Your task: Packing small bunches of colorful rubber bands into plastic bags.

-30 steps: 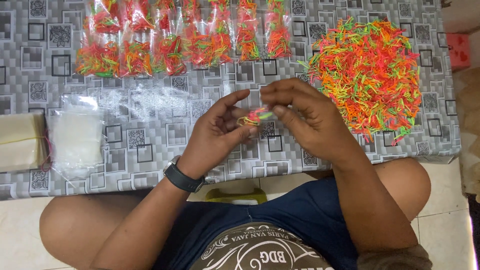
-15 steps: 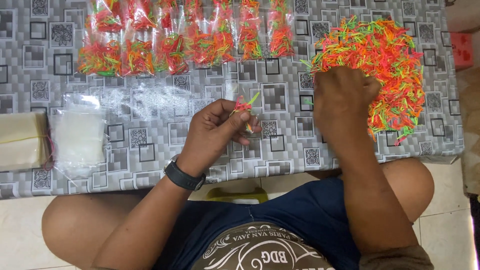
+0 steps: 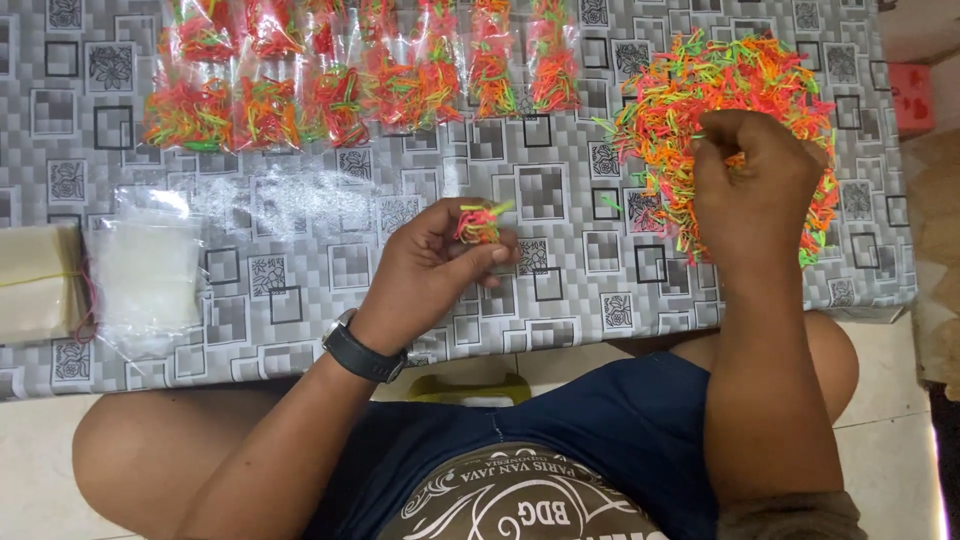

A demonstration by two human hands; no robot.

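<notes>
My left hand (image 3: 432, 268) pinches a small bunch of coloured rubber bands (image 3: 479, 222) between thumb and fingers, held above the grey patterned tablecloth (image 3: 300, 250). My right hand (image 3: 752, 190) is over the big pile of red, orange, yellow and green rubber bands (image 3: 700, 80) at the right, its fingers curled into the pile and pinching some bands. A black watch (image 3: 362, 352) is on my left wrist.
A row of clear packets filled with coloured bands (image 3: 350, 85) lies along the far edge. A stack of empty clear bags (image 3: 145, 275) and a tied bundle of bags (image 3: 35, 280) sit at the left. The table's near edge is above my knees.
My right hand left the left hand, went to the pile on the right and has now curled its fingers into it. The left hand kept its bunch and hardly moved.
</notes>
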